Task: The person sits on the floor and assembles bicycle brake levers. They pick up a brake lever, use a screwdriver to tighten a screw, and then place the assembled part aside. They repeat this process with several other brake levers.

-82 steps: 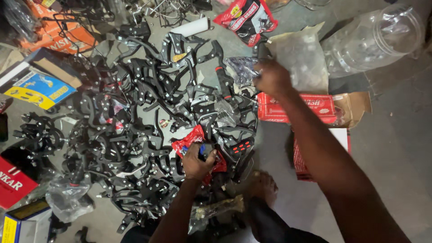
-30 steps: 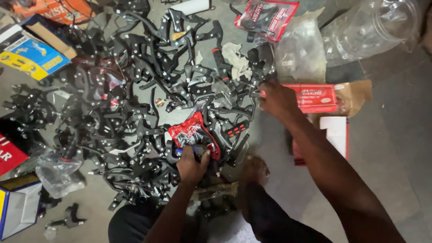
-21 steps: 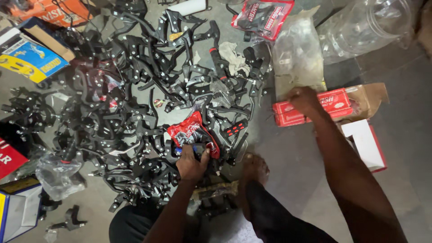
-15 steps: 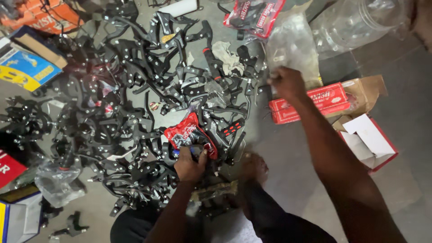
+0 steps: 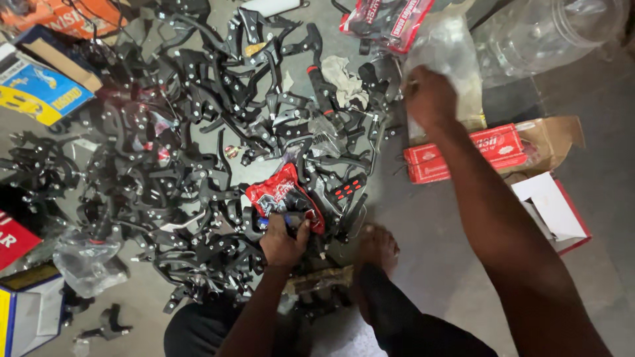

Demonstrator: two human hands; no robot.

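The left hand (image 5: 284, 239) is seen closed around a red and black printed packet (image 5: 286, 199), held low over a heap of black metal levers (image 5: 192, 165) spread on the floor. The right hand (image 5: 431, 98) is stretched forward, gripping a clear plastic bag (image 5: 450, 59) above a red carton (image 5: 463, 153).

Bare grey concrete floor (image 5: 430, 225), dim light, shadowed corners
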